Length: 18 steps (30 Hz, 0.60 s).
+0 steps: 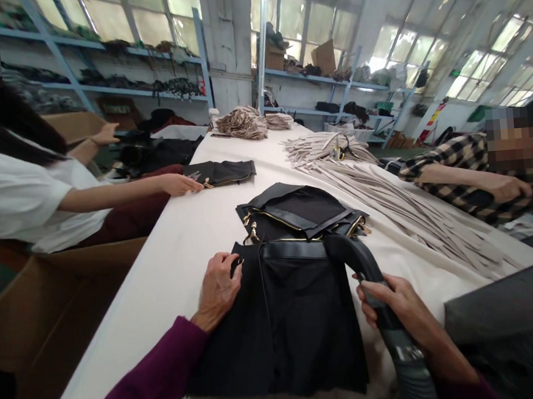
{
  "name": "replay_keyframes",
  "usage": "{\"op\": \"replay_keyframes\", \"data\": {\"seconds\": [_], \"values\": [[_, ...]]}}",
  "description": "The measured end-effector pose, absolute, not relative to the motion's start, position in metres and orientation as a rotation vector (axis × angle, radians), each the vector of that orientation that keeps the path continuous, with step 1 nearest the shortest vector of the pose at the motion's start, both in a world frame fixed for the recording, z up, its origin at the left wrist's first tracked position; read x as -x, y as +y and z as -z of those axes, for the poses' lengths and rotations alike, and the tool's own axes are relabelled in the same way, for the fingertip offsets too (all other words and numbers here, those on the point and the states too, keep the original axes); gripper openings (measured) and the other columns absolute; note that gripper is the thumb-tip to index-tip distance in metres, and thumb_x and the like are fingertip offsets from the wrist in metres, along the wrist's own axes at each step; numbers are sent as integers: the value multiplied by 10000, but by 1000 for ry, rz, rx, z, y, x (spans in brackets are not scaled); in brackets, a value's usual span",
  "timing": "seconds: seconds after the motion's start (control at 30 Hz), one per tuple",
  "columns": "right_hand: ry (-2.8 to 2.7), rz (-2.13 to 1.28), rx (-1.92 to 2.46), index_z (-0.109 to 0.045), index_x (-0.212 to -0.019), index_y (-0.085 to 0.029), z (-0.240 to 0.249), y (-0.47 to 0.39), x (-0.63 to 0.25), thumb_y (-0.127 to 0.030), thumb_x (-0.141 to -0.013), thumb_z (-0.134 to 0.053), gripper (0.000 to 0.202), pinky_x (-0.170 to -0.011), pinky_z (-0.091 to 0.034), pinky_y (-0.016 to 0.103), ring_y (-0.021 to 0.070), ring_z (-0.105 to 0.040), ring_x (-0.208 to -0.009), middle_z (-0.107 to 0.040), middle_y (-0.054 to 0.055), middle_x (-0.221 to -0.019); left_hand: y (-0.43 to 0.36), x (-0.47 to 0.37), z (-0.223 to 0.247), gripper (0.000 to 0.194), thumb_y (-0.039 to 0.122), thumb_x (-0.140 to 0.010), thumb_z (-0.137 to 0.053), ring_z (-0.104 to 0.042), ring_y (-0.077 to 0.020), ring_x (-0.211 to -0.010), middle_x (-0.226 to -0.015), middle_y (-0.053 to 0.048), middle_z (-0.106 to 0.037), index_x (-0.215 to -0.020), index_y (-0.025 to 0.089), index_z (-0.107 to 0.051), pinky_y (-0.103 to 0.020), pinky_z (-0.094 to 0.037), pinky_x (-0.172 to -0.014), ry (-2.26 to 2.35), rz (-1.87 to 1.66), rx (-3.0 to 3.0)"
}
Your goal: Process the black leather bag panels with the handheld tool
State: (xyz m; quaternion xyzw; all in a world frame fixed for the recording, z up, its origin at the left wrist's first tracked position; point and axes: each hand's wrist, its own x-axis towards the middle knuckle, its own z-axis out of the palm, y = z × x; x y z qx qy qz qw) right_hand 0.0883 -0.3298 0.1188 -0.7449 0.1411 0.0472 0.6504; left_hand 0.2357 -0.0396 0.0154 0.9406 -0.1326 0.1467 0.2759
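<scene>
A black fabric panel [310, 319] with a leather-like strip along its top lies flat on the white-covered table in front of me. My left hand [220, 286] rests at its upper left corner, thumb and fingers pinched on the edge; a small shiny dark bit shows at the fingertips, too small to name. My right hand [385, 301] is wrapped round a black vacuum hose nozzle [356, 257]. The nozzle's bent end lies over the panel's upper right corner. Just beyond are more black pieces [295, 206] with gold zippers, overlapping in a pile.
Long beige strips [387, 202] run along the table's right side, with bundled beige pieces [242, 123] at the far end. A person on the left touches a black zippered piece [232, 171]. Another person in checks sits right. A cardboard box [70, 288] stands at left.
</scene>
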Motion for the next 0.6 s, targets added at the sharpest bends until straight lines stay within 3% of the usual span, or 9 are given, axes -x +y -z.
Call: {"op": "replay_keyframes", "data": {"seconds": [0.23, 0.43, 0.6], "values": [[469, -64, 1724, -545, -827, -167, -131, -353, -52, -507, -807, -565, 341, -444, -399, 267, 142, -491, -438, -528, -30, -490, -35, -237, -14, 330, 271, -809, -457, -567, -250, -948, -1016, -140, -610, -1052, 93, -591, -348, -449, -871, -288, -396, -2532], [400, -282, 1843, -542, -761, -176, -118, -337, -34, -507, -831, -507, 341, -478, -427, 262, 135, -503, -430, -534, -38, -467, -25, -236, -31, 394, 325, -816, -463, -627, -209, -703, -817, -73, -665, -1117, 94, -573, -299, -459, -679, -118, -268, -2594], [395, -253, 1756, -528, -754, -170, -110, -325, -73, -492, -808, -550, 327, -417, -390, 228, 123, -493, -400, -515, -47, -444, -26, -232, -46, 293, 395, -842, -450, -635, -250, -693, -729, -67, -672, -872, 162, -625, -311, -400, -599, -79, -137, -2765]]}}
